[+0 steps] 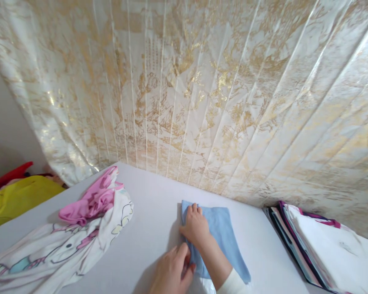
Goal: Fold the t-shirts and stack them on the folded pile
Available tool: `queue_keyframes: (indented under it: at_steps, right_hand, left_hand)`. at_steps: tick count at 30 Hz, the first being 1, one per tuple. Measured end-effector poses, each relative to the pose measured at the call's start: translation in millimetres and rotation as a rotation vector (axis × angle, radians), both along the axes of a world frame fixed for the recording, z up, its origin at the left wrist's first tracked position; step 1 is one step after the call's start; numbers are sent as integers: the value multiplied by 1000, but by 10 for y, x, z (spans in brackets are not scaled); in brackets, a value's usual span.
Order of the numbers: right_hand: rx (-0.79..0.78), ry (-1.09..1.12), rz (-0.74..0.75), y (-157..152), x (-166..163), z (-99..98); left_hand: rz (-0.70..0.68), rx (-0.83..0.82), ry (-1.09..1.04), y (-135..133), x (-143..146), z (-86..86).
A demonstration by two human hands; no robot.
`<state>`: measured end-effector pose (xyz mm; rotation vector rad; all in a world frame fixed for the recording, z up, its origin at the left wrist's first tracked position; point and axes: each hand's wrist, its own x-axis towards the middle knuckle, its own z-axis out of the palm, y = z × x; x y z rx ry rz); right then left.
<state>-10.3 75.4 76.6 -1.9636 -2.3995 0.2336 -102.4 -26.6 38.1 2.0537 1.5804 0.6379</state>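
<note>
A light blue folded garment point(222, 228) lies flat on the white surface; what kind of clothing it is, I cannot tell. My right hand point(196, 224) rests palm down on its upper left part, fingers stretched toward the far edge. At the garment's near left edge is my left hand point(171, 269), its fingers curled and its thumb and forefinger at the fabric. The fingertips of that hand are partly hidden. Beneath the near edge of the garment, a bit of shiny clear plastic point(204, 284) shows beside my right sleeve point(233, 283).
To the left lies a crumpled white printed garment point(88, 253) with a pink part point(92, 200). A stack of folded clothes point(340, 249) sits at the right. Beyond the left edge are yellow cloth point(21, 198) and red cloth point(14, 173). A gold-patterned curtain point(184, 94) hangs behind the white surface point(150, 196).
</note>
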Motion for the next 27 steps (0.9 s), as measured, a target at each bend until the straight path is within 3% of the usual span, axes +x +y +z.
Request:
queue_keyframes:
  at_steps: [8, 13, 15, 19, 22, 27]
  right_hand:
    - [-19, 130, -52, 163, 225, 114]
    - [-53, 387, -23, 115, 561, 446]
    - [-95, 545, -34, 46, 707, 627]
    - [-203, 1142, -190, -85, 1074, 874]
    - [-174, 1340, -281, -125, 1398, 769]
    - [31, 952, -454, -196, 1778, 81]
  left_hand:
    - [-182, 19, -217, 11, 152, -84]
    - [-50, 79, -388, 66, 40, -284]
    - [-9, 103, -417, 80, 2, -333]
    - [94, 130, -446, 126, -43, -333]
    - [211, 170, -459, 233, -88, -328]
    - [266, 262, -245, 457, -183, -434]
